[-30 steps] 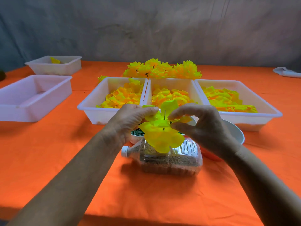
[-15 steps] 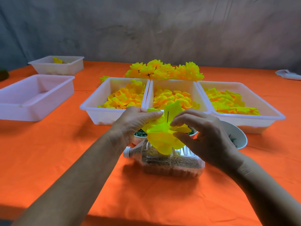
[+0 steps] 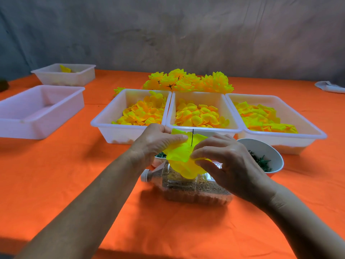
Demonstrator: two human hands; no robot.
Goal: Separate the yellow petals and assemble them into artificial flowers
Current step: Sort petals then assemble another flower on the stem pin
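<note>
Far-left tubs: two white plastic tubs, the nearer tub showing no contents, the farther tub with one yellow scrap inside.
Petal trays: three white trays side by side, rims touching: left tray, middle tray, right tray, each heaped with loose yellow-orange petals.
Finished flowers: a cluster of yellow flowers lies behind the trays.
Left hand: left hand grips the left edge of the yellow petal layer, fingers curled over it.
Task piece: the petal layer is threaded on a thin dark pin that stands upright through it, above the bottle and just in front of the middle tray.
Right hand: right hand pinches the right side of the petal layer between thumb and fingers.
Bottle: a clear plastic bottle lies on its side, white cap to the left, part-filled with brown grains.
Bowls: a white bowl of dark green pieces sits right of the hands; a smaller bowl shows only a sliver behind the left wrist.
Hidden: the pin's base and the bottle's top are covered by petals and hands.
Cut off: a pale object at the far right edge, hard to identify; a dark object at the far left edge.
Surface: an orange cloth covers the table.
Room: a grey creased backdrop behind.
</note>
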